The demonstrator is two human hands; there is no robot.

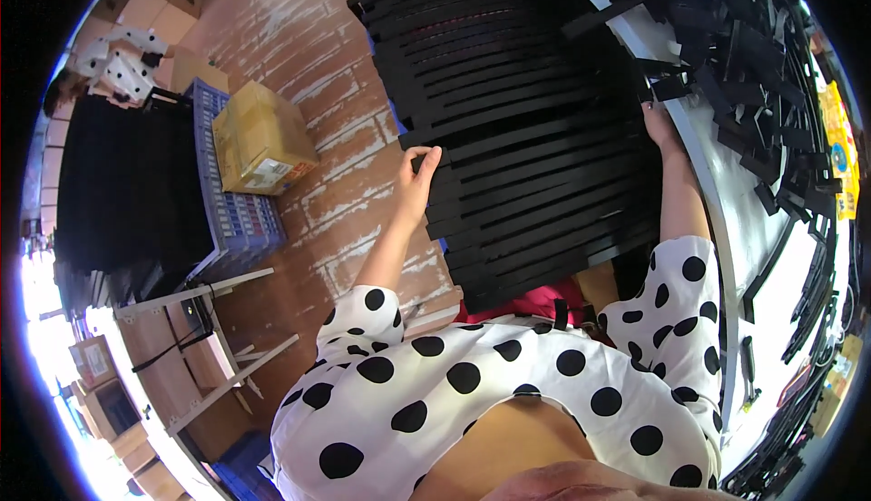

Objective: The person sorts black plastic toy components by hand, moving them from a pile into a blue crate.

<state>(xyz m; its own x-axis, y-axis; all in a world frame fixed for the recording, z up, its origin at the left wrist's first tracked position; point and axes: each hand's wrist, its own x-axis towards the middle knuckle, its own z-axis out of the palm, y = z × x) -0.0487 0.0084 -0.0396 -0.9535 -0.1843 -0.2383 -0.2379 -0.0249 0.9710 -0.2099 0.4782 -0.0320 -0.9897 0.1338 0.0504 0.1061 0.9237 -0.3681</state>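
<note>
Many flat black strips lie side by side in a long stack in front of me, running left to right. My left hand is closed at their left ends, thumb and fingers pinching the end of one black strip. At the right ends of the strips is my right hand, beside the edge of the white table. Its fingers are mostly hidden among the dark pieces, so their grip does not show.
Loose black pieces crowd the white table on the right. To the left, a cardboard box rests by a blue-grey plastic crate, near a white metal frame. Another person in a spotted top is at the far left.
</note>
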